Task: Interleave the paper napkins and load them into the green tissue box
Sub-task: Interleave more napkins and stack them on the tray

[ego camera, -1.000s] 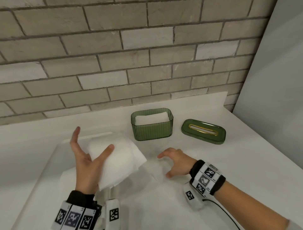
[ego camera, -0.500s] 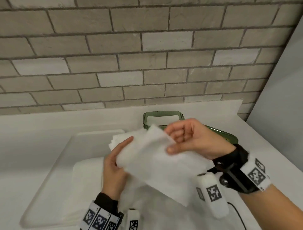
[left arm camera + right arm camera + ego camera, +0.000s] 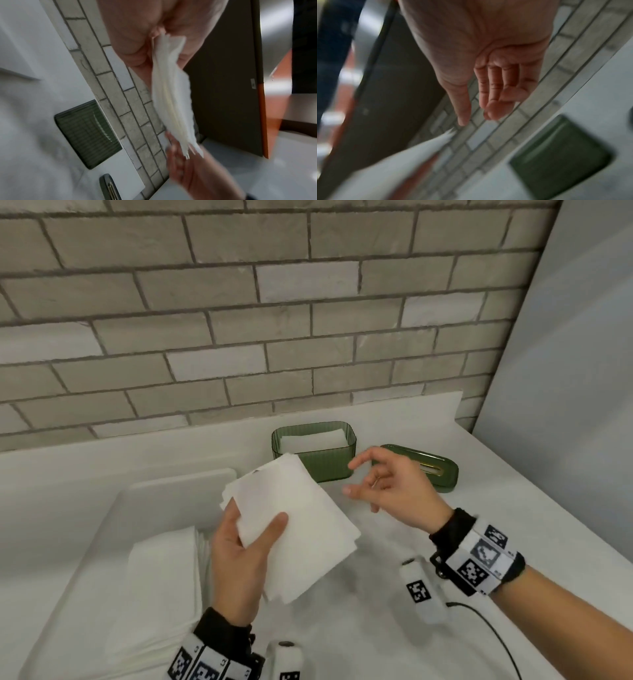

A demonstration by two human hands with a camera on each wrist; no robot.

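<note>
Two hands work above the white table [image 3: 394, 621]. The left hand [image 3: 236, 556] has its grip closed on a stack of paper napkins [image 3: 294, 529], thumb on top and fingers beneath, the sheets raised off the table and tilted; the left wrist view shows the stack [image 3: 173, 97] edge-on, its layers fanned at the far end. The right hand [image 3: 390, 487] hovers just right of the stack, its grip loosely parted and holding nothing, thumb and fingers relaxed, as the right wrist view [image 3: 489, 75] confirms.

Behind the stack, near the brick wall [image 3: 274, 320], stands the green tissue box [image 3: 313, 455], lid off, with white napkins already inside; the stack's far corner overlaps its front wall in the head view. The green lid [image 3: 442, 474] lies flat to the box's right, partly hidden by the right hand. A clear tray [image 3: 144, 508] sits at the left, carrying another pile of napkins [image 3: 164, 587]. A grey panel [image 3: 565, 405] bounds the table on the right, and a black cable [image 3: 493, 631] trails from the right wrist.
</note>
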